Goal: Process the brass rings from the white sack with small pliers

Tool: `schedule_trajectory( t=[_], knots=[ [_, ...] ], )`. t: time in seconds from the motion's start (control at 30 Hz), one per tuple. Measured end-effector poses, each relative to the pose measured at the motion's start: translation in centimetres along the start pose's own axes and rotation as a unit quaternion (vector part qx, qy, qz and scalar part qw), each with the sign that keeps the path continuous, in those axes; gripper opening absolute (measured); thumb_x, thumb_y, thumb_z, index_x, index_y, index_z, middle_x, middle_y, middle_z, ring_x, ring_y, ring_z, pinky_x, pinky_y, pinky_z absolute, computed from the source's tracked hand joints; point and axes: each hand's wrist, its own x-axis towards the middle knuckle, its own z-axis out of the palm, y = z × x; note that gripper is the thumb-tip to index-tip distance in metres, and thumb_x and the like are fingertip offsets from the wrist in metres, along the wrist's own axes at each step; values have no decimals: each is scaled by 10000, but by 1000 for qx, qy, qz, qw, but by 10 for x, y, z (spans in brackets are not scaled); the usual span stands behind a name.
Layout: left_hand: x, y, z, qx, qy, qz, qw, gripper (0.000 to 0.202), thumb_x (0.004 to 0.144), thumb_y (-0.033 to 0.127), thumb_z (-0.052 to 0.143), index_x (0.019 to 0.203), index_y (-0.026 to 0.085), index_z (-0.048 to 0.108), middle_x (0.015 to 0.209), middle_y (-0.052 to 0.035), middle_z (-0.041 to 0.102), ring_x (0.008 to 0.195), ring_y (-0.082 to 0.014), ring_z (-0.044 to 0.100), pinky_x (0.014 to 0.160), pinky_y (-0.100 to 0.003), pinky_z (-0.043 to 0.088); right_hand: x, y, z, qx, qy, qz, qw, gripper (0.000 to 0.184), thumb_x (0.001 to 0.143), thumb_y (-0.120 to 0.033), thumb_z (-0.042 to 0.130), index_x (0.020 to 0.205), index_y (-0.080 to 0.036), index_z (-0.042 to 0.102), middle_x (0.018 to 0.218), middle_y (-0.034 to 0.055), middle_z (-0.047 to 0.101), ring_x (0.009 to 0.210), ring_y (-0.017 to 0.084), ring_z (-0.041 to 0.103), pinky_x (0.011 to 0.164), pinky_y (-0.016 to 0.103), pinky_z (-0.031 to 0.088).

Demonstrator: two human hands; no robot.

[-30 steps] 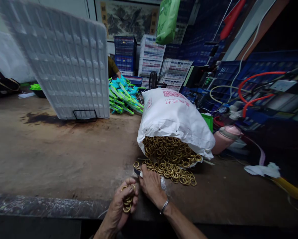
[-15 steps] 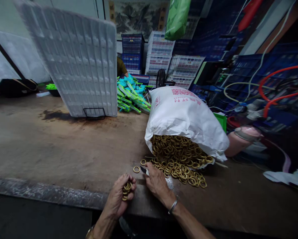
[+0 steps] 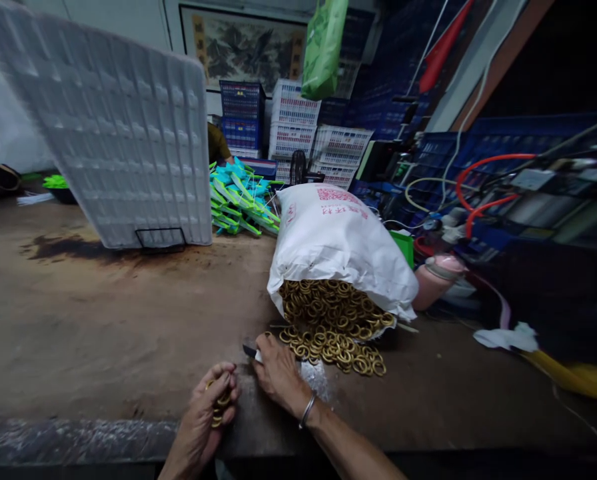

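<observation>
At left, the left hand [image 3: 203, 408] has its fingers curled round several brass-coloured rings [image 3: 217, 419], evidently cupped to stop them dropping. Beside it, apart, the right hand [image 3: 280, 375] grips a small knife [image 3: 249, 351], fingers closed on the pale handle [image 3: 258, 357], blade pointing left, apparently to leave the edge free. Further right, the white sack [image 3: 338, 250] lies mouth-forward on the surface [image 3: 128, 333], loose rings [image 3: 346, 352] heaped at its opening, presumably for easy reach.

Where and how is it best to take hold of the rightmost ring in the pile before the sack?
I would pinch the near-right rim of the rightmost ring, coming from the near right. It appears to lie nearly flat at the end of the pile, with that edge facing away from other rings; its open centre may admit a fingertip.
</observation>
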Motion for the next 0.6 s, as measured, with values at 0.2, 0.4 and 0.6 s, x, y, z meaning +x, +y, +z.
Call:
schedule_trajectory(
  t=[0.2,0.4,0.6],
  knots=[
    [9,-16,0,268,53,173,946,312,665,400,654,898,194,625,625,16,592,503,-89,518,466,-166,423,-4,4,-12,273,-36,86,957,40,693,-158,475,666,-186,467,575,-56,432,565,87,413,521,192,268],
    [10,-22,16,361,-78,292,882,245,738,351,561,902,193,651,882,-62,686,847,-199,620,763,-273,483,-18,7,-30,546,-156,225,792,107,656,-254,482,719,-213,405,501,-104,409,346,34,249,361,162,193],
    [0,-23,33,403,-104,240,877,178,784,321,507,749,188,619,659,-14,643,622,-145,579,603,-217,454,-38,17,-30,532,-140,211,808,220,767,-417,413,717,-204,435,509,-82,446,321,33,250,345,172,195]
  ],
)
